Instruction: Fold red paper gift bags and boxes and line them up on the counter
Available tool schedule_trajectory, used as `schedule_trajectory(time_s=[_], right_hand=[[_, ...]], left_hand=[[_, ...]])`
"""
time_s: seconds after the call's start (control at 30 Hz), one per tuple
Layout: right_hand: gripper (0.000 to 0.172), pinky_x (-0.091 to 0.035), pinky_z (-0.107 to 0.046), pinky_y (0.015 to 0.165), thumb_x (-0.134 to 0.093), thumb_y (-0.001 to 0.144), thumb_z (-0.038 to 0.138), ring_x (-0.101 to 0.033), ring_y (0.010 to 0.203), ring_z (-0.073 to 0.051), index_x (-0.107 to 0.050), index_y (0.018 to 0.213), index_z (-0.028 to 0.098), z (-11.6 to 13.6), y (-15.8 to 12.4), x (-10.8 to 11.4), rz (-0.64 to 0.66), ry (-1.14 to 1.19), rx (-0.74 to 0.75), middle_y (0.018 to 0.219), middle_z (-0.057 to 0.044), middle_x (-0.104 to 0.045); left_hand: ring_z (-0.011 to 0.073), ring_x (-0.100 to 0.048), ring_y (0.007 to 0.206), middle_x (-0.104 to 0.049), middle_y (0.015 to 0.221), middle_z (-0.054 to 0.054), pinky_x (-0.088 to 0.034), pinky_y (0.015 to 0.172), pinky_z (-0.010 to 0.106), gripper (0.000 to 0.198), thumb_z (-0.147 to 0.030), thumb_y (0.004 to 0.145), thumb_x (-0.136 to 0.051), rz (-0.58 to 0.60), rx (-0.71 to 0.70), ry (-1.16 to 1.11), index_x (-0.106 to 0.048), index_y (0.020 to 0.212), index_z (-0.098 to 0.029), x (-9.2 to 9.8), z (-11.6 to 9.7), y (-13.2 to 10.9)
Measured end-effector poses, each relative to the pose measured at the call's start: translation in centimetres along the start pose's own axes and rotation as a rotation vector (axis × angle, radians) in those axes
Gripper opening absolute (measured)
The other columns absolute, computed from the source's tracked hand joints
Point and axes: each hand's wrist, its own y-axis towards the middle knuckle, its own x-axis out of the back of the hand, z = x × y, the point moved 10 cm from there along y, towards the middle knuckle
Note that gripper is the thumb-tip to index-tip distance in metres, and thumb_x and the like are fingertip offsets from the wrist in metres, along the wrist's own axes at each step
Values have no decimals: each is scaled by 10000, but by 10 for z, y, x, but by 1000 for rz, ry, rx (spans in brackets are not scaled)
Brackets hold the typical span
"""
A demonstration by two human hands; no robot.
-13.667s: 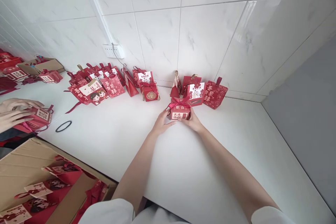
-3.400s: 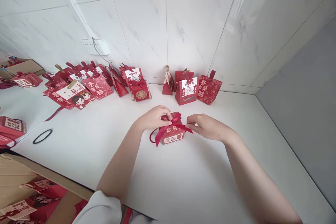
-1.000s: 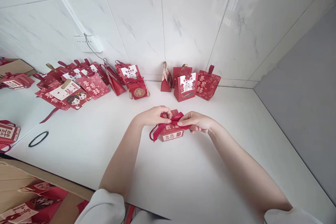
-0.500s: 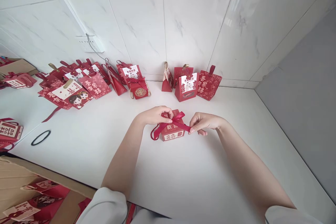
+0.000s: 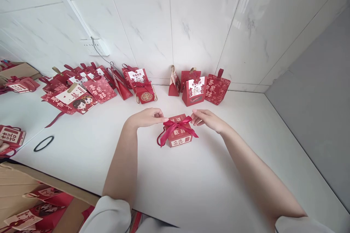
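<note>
A small red gift box (image 5: 179, 134) with pale lettering lies on the white table in front of me. Across its top a dark red ribbon (image 5: 177, 127) is tied in a bow, its two tails hanging over the front and sides. My left hand (image 5: 147, 117) is closed, thumb and finger pinching the bow's left loop. On the other side my right hand (image 5: 208, 120) has its fingertips closed on the right loop. A dark red cord (image 5: 159, 138) curls out at the box's left side.
Several red gift bags (image 5: 194, 91) stand along the tiled wall, with more bags (image 5: 79, 94) grouped at the left. A black ring (image 5: 43, 143) lies on the left table. Below it is a cardboard box (image 5: 76, 207) holding red packages. Another person's hand (image 5: 3, 147) shows at the left edge.
My left hand has moved left from the knot to the left loop. My right hand has let go of the right tail and moved up to the right loop. Another person's hand has appeared.
</note>
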Motion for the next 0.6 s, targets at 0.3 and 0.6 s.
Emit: schedule_trajectory(time_s=[0.3,0.6], right_hand=[[398,-429,-266,674,-609,775,553,-526,649,-117,-553,660,176,6,3,-15,20,70,115,657,11,-567],[365,-456,-294,726,-569,818,523,-552,708,-141,-623,740,171,12,0,0,9,-67,206,738,-22,-614]], left_hand=[[163,-551,707,-652,737,22,-380,639,259,440,-614,711,-574,143,-23,-18,-672,711,-184,-13,-3,0],[157,-569,746,-649,744,24,-400,689,263,352,-519,747,-592,111,-79,-217,-635,725,-170,-15,-14,7]])
